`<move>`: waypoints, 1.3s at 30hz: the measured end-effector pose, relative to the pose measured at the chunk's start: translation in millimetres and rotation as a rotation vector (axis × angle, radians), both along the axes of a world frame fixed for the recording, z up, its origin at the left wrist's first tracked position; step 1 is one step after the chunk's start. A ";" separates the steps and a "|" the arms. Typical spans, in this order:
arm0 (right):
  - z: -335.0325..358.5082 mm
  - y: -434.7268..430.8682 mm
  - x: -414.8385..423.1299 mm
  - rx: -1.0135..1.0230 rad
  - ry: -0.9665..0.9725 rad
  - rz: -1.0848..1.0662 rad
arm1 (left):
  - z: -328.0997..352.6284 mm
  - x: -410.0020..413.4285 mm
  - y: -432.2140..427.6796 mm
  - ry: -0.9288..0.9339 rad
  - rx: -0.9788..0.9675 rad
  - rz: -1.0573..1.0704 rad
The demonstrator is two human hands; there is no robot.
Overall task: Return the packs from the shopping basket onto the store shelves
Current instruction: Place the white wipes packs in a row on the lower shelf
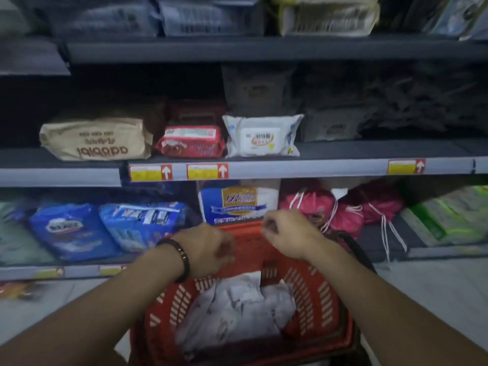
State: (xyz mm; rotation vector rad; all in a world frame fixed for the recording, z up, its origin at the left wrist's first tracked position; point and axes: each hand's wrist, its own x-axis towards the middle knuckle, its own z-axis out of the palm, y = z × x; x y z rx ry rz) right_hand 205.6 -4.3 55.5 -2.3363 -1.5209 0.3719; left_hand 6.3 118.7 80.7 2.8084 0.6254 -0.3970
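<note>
A red shopping basket (317, 299) fills the bottom middle of the view, with several white packs (237, 307) lying in it. My left hand (208, 249), with a dark bracelet on the wrist, hovers over the basket's far rim; its fingers are loosely curled and nothing shows in them. Just to the right and slightly higher is my right hand (287, 233), also loosely curled and holding nothing. A white wipes pack (264, 136) lies on the middle shelf (343, 167), beside a red pack (191, 142) and a beige pack (96, 141).
The lower shelf holds blue packs (105, 225), a blue-and-white pack (237, 202), pink drawstring bags (343, 210) and green packs (449, 217). The basket's black handle (361, 249) hangs at its right. Dark packs fill the middle shelf's right side. The image is blurred.
</note>
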 end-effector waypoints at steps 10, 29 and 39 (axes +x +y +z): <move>-156.7 13.4 -56.0 -0.691 0.055 0.148 | -16.6 5.9 22.8 0.383 -0.123 -0.050; -213.3 37.3 -74.4 -0.675 0.132 0.399 | -118.9 -7.7 54.6 0.560 -0.194 0.038; -127.6 3.2 8.3 -0.823 0.144 0.238 | -287.7 30.5 6.5 0.199 -0.145 0.268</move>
